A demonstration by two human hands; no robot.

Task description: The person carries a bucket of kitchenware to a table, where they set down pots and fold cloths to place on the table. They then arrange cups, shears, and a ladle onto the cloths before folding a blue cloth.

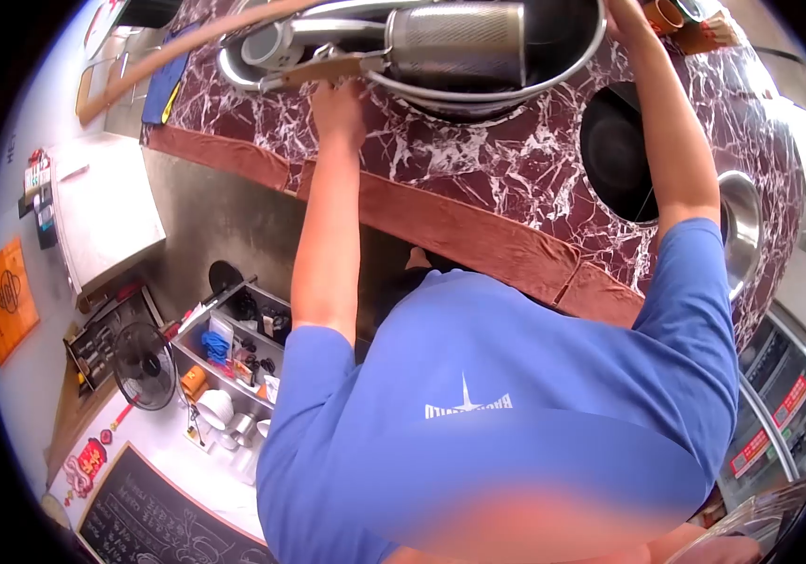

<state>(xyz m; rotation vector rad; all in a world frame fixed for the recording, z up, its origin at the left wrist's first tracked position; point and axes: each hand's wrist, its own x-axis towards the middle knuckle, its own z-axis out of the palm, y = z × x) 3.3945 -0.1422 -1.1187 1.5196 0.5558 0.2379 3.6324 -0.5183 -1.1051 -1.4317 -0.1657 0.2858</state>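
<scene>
- Our left hand [339, 105] rests against the wooden ladle handle [323, 70] at the big steel bowl [553, 70]; grip closure unclear.
- Our right hand [626, 14] is on the bowl's far rim, fingers cut off.
- Handle's long axis runs left-right; left hand nearer.
- The marble counter [506, 179] has a round hole [614, 155] just beside the bowl.

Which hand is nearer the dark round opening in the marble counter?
Right. The right hand is at the metal basin rim just beyond the opening; the left hand is far to its left, by the wooden handle.
</scene>
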